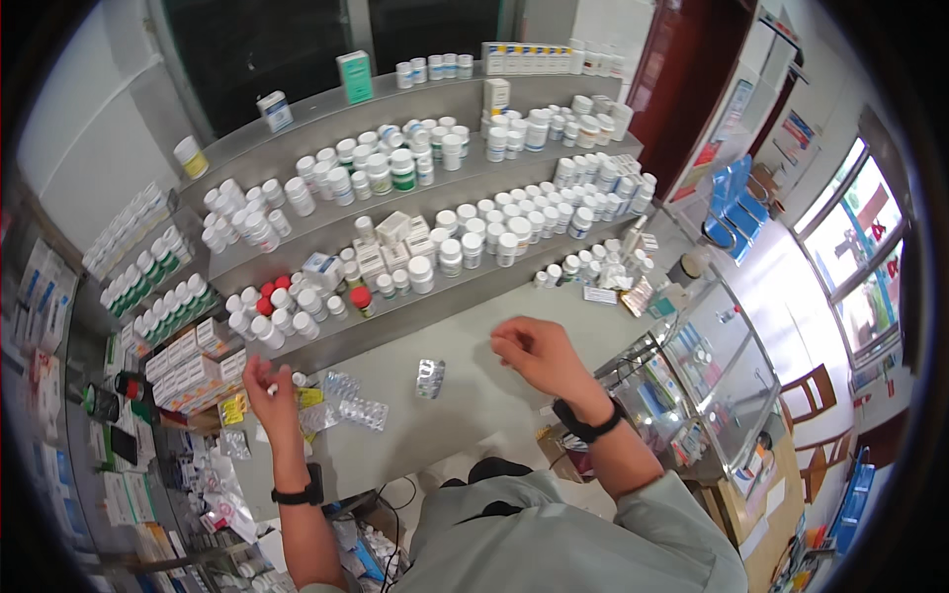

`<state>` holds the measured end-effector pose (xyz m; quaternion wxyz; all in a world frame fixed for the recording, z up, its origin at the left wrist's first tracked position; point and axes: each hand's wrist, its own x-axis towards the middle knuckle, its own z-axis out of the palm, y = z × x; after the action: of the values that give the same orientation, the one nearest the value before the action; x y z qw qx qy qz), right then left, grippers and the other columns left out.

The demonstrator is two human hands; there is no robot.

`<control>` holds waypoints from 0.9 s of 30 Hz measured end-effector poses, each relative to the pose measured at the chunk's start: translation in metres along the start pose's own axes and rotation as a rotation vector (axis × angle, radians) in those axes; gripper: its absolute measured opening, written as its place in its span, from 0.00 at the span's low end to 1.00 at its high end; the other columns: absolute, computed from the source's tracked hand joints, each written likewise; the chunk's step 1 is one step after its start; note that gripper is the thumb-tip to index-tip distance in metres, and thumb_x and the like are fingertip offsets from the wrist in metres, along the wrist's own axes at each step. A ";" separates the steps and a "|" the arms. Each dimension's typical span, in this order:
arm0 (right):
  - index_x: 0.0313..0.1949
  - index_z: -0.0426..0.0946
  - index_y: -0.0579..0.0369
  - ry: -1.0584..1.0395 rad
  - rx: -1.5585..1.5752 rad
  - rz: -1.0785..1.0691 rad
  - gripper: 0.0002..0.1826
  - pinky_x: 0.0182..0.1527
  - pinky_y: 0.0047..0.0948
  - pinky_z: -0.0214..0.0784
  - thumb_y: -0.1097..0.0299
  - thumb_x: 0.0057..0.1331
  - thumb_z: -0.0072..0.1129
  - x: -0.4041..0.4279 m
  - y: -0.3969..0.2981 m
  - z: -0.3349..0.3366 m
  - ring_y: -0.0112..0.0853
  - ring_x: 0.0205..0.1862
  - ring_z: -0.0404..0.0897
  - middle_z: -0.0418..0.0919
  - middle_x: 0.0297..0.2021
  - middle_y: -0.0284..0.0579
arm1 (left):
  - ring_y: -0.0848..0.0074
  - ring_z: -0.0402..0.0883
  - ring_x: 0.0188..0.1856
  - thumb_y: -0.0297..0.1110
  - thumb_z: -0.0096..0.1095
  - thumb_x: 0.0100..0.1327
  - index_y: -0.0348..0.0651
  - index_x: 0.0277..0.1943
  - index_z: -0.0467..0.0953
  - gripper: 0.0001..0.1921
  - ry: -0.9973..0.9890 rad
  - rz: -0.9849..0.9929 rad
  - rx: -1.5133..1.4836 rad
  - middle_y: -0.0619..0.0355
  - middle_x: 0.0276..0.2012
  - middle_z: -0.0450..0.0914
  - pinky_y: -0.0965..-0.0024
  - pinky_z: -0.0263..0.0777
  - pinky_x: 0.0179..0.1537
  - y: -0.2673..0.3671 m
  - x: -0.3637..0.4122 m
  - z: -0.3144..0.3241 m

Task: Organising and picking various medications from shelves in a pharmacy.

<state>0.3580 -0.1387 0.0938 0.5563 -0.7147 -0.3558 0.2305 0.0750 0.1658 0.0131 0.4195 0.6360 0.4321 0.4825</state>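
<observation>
My left hand [271, 404] is raised over the left end of the pale counter [460, 352], fingers bent and apart. A small white object [273, 388] shows by its fingertips; whether it is held or lies behind them is unclear. Just right of that hand are several silver blister packs [363, 413] and a yellow packet [310, 397]. One more blister pack [430, 379] lies alone near the counter's middle. To the right, my right hand [535, 354] hovers with fingers curled inward and nothing visible in them. Both wrists wear dark bands.
Stepped grey shelves [415, 311] behind the counter carry rows of white medicine bottles [452, 257] and boxes. A glass display case [712, 370] stands at the right. Small cartons [189, 378] are stacked at the left. Below hangs a black cable [400, 511].
</observation>
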 end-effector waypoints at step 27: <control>0.41 0.81 0.60 0.400 -0.328 -0.077 0.14 0.44 0.38 0.73 0.63 0.61 0.67 0.104 0.072 -0.036 0.41 0.38 0.80 0.79 0.42 0.52 | 0.83 0.74 0.41 0.28 0.63 0.64 0.48 0.56 0.70 0.18 0.024 -0.458 -0.198 0.67 0.41 0.77 0.77 0.66 0.35 -0.030 -0.084 -0.049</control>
<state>0.4687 -0.0913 0.0420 0.5007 -0.8127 -0.2982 0.0023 0.0088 0.1002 -0.0277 0.5731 0.4715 0.5205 0.4223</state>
